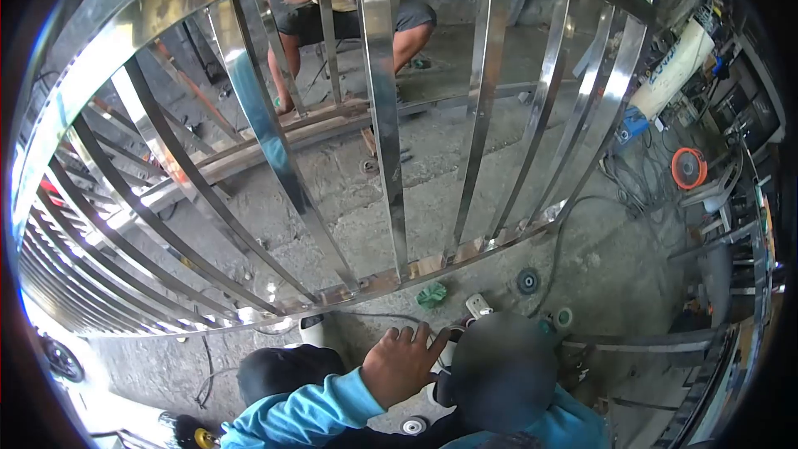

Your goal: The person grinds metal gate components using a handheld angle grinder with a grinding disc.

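Observation:
My left hand (405,367), in a light-blue sleeve (324,407), reaches in from the lower left with its back towards me. Its fingers are slightly bent and apart, with nothing visible in them. The finger nearest the right points at a white rounded object (449,353), partly covered by a dark, blurred round shape (503,370). Another blue sleeve (573,426) shows at the lower right; my right hand is hidden. Ahead stands a shiny metal railing (382,283) with upright flat bars, its lower rail close beyond my left hand.
Beyond the bars a person (357,12) squats by a long metal beam (307,129). A green crumpled piece (431,294), a dark disc (528,281) and a white power strip (478,306) lie on the concrete. Cables, an orange-rimmed fan (688,168) and a pale cylinder (673,66) are right.

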Demonstrator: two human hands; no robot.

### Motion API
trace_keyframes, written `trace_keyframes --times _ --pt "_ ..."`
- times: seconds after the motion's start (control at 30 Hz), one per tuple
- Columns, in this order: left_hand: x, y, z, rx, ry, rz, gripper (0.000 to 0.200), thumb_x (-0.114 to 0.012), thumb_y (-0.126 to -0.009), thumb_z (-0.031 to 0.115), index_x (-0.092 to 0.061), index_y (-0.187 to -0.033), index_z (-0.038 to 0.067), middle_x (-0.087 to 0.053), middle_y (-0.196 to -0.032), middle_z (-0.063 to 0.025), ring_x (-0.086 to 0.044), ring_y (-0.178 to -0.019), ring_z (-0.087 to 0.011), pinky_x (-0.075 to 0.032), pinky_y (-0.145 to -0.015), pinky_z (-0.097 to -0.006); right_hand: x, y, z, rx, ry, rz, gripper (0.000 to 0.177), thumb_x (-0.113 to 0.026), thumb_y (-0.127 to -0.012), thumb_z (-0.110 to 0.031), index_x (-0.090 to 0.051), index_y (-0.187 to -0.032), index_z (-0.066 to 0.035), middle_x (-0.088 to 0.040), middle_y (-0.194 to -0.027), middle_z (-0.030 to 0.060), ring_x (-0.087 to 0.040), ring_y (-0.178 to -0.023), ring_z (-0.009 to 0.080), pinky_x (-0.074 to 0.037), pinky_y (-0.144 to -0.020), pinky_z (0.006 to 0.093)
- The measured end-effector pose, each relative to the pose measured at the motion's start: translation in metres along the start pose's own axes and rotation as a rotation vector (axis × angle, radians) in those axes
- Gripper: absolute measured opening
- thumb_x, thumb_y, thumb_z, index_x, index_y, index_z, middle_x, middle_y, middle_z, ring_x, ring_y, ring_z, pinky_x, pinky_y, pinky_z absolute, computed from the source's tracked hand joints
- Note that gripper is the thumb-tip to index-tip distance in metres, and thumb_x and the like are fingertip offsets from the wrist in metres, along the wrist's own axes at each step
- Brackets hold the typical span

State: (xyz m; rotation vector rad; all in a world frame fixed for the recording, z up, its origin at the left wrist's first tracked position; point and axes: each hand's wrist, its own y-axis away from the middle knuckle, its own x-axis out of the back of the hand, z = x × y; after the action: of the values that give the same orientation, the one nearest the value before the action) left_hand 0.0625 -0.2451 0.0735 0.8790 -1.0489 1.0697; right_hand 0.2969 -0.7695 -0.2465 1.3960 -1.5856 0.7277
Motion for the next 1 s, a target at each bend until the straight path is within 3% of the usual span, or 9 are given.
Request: trace_keyframes --times 0.07,0.67,0.9,1.0 --pt "-0.001 0.002 -0.003 0.029 0.051 -0.082 0.083 -0.074 -0.082 0.049 -0.045 -0.148 0.008 -0.059 -0.119 -0.0174 -0.068 -0.092 -0.0307 -0.054 -0.083 -0.0403 -0.003 0.016 -0.013 -0.005 0.01 -0.054 0.089 -0.085 -0.069 -0.041 -0.051 -0.141 -0.002 -0.059 -0.137 0.022 -0.06 -0.121 0.0394 -0.049 -0.102 0.0473" --pt "0.005 -0.009 -0.01 0.131 0.061 -0.044 0.086 -0.075 -0.082 0.049 -0.042 -0.148 0.006 -0.061 -0.119 -0.021 -0.068 -0.096 -0.0343 -0.053 -0.084 -0.0419 0.028 0.008 -0.077 -0.003 0.308 -0.483 0.089 -0.082 -0.074 -0.045 -0.049 -0.143 0.0 -0.056 -0.14 0.023 -0.058 -0.124 0.0394 -0.048 -0.103 0.0473" --pt "-0.005 -0.019 -0.005 0.136 0.146 -0.009 0.084 -0.078 -0.08 0.044 -0.043 -0.145 0.005 -0.061 -0.122 -0.0202 -0.065 -0.107 -0.0349 -0.052 -0.089 -0.0457 0.074 0.003 -0.096 -0.1 0.444 -0.597 0.089 -0.081 -0.075 -0.046 -0.048 -0.144 0.0 -0.055 -0.141 0.0235 -0.057 -0.125 0.0394 -0.048 -0.103 0.0473" --pt "0.002 -0.025 0.001 0.049 0.172 0.028 0.082 -0.077 -0.081 0.044 -0.043 -0.145 0.006 -0.06 -0.124 -0.0207 -0.064 -0.111 -0.0366 -0.051 -0.093 -0.0479 0.113 -0.021 -0.106 -0.186 0.428 -0.556 0.089 -0.08 -0.076 -0.046 -0.047 -0.144 0.001 -0.055 -0.142 0.0236 -0.057 -0.126 0.0394 -0.048 -0.103 0.0473"
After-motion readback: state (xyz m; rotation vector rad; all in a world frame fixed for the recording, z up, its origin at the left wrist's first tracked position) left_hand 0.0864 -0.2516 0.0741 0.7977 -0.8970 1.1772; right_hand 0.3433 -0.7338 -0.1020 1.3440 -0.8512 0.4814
